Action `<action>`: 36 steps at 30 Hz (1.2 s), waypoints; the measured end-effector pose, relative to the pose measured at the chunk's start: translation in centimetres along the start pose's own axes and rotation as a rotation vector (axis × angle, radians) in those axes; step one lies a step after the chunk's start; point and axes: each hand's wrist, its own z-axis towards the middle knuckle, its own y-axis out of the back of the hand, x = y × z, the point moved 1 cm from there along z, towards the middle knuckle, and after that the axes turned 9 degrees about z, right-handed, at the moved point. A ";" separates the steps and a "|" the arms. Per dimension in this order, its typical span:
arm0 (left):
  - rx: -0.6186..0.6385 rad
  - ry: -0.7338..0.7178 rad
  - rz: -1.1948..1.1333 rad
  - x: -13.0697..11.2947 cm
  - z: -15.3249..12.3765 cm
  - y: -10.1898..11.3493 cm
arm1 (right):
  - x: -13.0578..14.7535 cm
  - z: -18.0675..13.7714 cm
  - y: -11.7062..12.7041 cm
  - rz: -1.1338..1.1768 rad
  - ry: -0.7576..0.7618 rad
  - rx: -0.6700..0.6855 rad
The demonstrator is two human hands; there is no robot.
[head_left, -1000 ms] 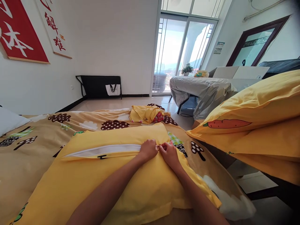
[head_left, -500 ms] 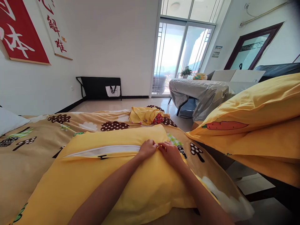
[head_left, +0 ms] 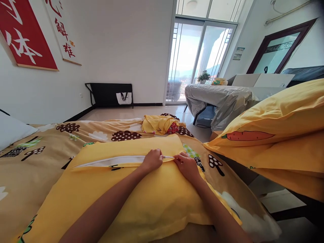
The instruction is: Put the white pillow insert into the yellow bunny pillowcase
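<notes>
A yellow pillowcase (head_left: 83, 192) lies before me on the bed. White shows through the long zipper opening (head_left: 113, 161) across its upper part. My left hand (head_left: 153, 160) is closed in a pinch on the zipper, right of the middle of the opening; its fingers hide what exactly they grip. A short stretch of zipper runs between my two hands. At the opening's right end, my right hand (head_left: 187, 165) pinches the pillowcase fabric with thumb and fingers.
A patterned brown blanket (head_left: 48, 162) covers the bed. Bunched yellow cloth (head_left: 157, 124) lies beyond the pillowcase. On the right is another yellow pillow (head_left: 286, 118) with a carrot print. A covered table (head_left: 217, 96) stands behind it; a white pillow (head_left: 12, 131) is at left.
My left hand has slid left along the zipper, away from my right hand, leaving a gap between them. My right hand stays at the right end. The view has shifted slightly.
</notes>
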 end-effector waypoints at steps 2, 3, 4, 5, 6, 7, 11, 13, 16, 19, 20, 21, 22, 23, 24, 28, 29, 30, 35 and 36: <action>-0.004 -0.001 -0.003 0.2 0.1 0.1 | 1.5 0.4 0.3 -0.068 0.103 -0.011; -0.006 -0.001 -0.004 0.2 0.1 0.1 | 2.3 0.6 0.3 -0.091 0.154 0.001; -0.009 -0.002 -0.003 0.1 0.2 0.0 | 3.0 0.8 0.2 -0.107 0.190 0.031; -0.010 -0.005 -0.002 0.0 0.3 -0.1 | 3.6 1.1 0.1 -0.120 0.208 0.073; -0.012 -0.007 0.000 -0.1 0.3 -0.2 | 4.0 1.3 -0.2 -0.135 0.209 0.112; -0.014 -0.010 0.002 -0.1 0.2 -0.1 | 4.1 1.5 -0.5 -0.150 0.200 0.140; -0.026 -0.005 0.026 0.9 -0.8 0.9 | 3.2 1.5 -1.3 -0.160 0.189 0.116; -0.034 0.002 0.037 2.0 -1.6 1.8 | 2.8 1.2 -1.4 -0.159 0.209 0.085; -0.046 0.006 0.041 3.3 -2.7 2.8 | 3.7 1.1 -1.3 -0.155 0.224 0.062; -0.063 0.005 0.042 3.6 -2.9 3.0 | 6.3 1.5 -1.4 -0.087 0.247 0.105; -0.070 0.005 0.044 3.5 -2.9 2.9 | 7.1 1.7 -1.6 -0.079 0.255 0.129; -0.075 0.006 0.048 3.4 -2.8 2.7 | 7.9 2.0 -1.9 -0.088 0.263 0.155; -0.079 0.008 0.054 3.4 -2.8 2.6 | 8.4 2.2 -2.3 -0.111 0.268 0.178; -0.081 0.011 0.061 3.4 -2.8 2.5 | 8.7 2.3 -2.6 -0.139 0.271 0.194; -0.081 0.014 0.068 3.6 -2.9 2.5 | 8.7 2.4 -3.0 -0.164 0.275 0.202; -0.089 0.024 0.092 5.5 -4.5 3.3 | 7.7 2.3 -3.7 -0.184 0.311 0.192; -0.097 0.033 0.096 6.2 -5.2 3.7 | 7.6 2.3 -3.7 -0.187 0.315 0.187; -0.107 0.045 0.099 6.8 -5.8 4.2 | 7.7 2.2 -3.7 -0.188 0.310 0.188; -0.129 0.086 0.059 8.0 -7.6 5.5 | 11.2 2.9 -3.8 -0.089 0.311 0.260; -0.131 0.088 0.053 7.9 -7.5 5.5 | 12.1 3.1 -4.1 -0.071 0.326 0.277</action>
